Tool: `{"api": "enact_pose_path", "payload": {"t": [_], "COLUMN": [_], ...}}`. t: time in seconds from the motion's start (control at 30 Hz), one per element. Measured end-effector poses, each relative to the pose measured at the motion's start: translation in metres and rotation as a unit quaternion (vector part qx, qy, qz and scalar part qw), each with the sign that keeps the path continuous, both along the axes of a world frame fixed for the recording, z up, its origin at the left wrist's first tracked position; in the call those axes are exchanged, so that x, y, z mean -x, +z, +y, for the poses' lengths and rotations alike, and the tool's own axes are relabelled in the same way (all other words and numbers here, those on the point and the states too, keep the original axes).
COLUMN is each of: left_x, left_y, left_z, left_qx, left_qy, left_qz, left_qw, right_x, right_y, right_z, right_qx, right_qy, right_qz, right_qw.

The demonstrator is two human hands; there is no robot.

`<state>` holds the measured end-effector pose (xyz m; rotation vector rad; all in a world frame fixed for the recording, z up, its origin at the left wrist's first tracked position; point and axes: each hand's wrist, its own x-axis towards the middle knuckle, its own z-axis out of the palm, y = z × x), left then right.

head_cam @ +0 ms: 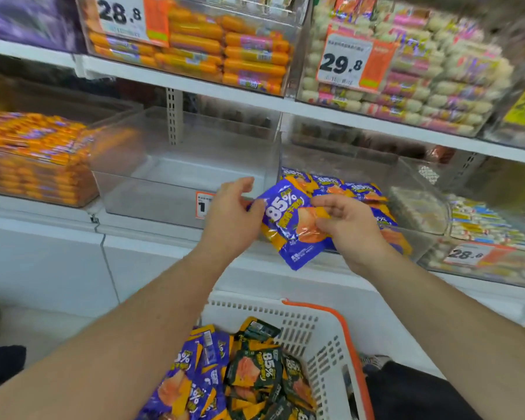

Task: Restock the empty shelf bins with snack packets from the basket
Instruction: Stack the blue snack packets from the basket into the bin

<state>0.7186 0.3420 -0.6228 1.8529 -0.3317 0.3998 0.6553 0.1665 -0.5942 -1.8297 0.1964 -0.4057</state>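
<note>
- While a purple snack packet (pixel 288 225) is held up in front of the shelf, just at the front edge of the bins, it is gripped from both sides: the left hand (pixel 231 221) has its grip closed on the packet's left edge, and the right hand (pixel 350 225) pinches the right side with thumb and fingers curled round it.
- At 12 o'clock from the left hand, a clear bin (pixel 182 180) is seen with nothing in it; a price tag is stuck on its front wall.
- At 1 o'clock from the packet, the neighbouring bin (pixel 346 159) already holds a few purple packets (pixel 340 186) of the same kind, lying in its front part, while its back part shows bare.
- At 6 o'clock, low in the view, the white basket (pixel 312 334) with an orange rim is still well filled: purple packets (pixel 200 377) on its left side, black packets (pixel 261 371) on its right.
- Judged from this, the restocking is at an early stage: one bin has been begun, one has not been touched, and most of the stock remains to be moved.
- The held packet is judged to be bound for the bin with the matching purple packets; the black ones may be meant for the empty bin, though this cannot be told for certain.
- Other bins at 9 and 3 o'clock, and on the shelf above, are seen already full.
</note>
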Motion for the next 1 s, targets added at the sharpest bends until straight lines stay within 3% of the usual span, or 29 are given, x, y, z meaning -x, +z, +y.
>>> {"api": "enact_pose_path", "payload": {"t": [0.07, 0.1, 0.2, 0.37, 0.43, 0.57, 0.67, 0.77, 0.83, 0.93, 1.0], "left_x": [-0.012, -0.017, -0.025, -0.025, -0.025, -0.029, -0.03, -0.03, -0.028, -0.024, -0.022], "left_y": [0.001, -0.004, -0.029, -0.043, -0.044, -0.05, -0.051, -0.052, -0.049, -0.044, -0.04], "left_z": [-0.002, -0.003, -0.007, -0.013, -0.014, -0.015, -0.017, -0.017, -0.017, -0.016, -0.015], "left_qx": [-0.214, -0.312, -0.448, -0.426, -0.42, -0.404, -0.391, -0.384, -0.385, -0.4, -0.411], "left_qy": [0.049, 0.044, 0.022, 0.074, 0.074, 0.1, 0.097, 0.094, 0.091, 0.076, 0.067], "left_qz": [-0.097, -0.096, -0.099, -0.134, -0.148, -0.175, -0.174, -0.168, -0.165, -0.144, -0.129], "left_qw": [0.971, 0.944, 0.888, 0.891, 0.892, 0.892, 0.898, 0.903, 0.903, 0.902, 0.9], "right_x": [-0.011, -0.019, -0.052, -0.097, -0.106, -0.113, -0.115, -0.116, -0.118, -0.118, -0.119], "right_y": [0.014, 0.019, 0.024, 0.012, 0.011, 0.008, 0.004, 0.003, 0.002, 0.003, 0.003], "right_z": [-0.011, -0.016, -0.031, -0.031, -0.029, -0.029, -0.025, -0.022, -0.023, -0.023, -0.023], "right_qx": [-0.042, -0.057, -0.015, 0.131, 0.239, 0.262, 0.297, 0.368, 0.351, 0.381, 0.353], "right_qy": [-0.085, -0.127, -0.228, -0.248, -0.21, -0.075, -0.057, -0.079, -0.068, -0.071, -0.075], "right_qz": [-0.062, -0.076, -0.045, 0.109, 0.183, 0.263, 0.282, 0.313, 0.315, 0.329, 0.317], "right_qw": [0.994, 0.987, 0.973, 0.954, 0.93, 0.925, 0.911, 0.872, 0.879, 0.861, 0.877]}}
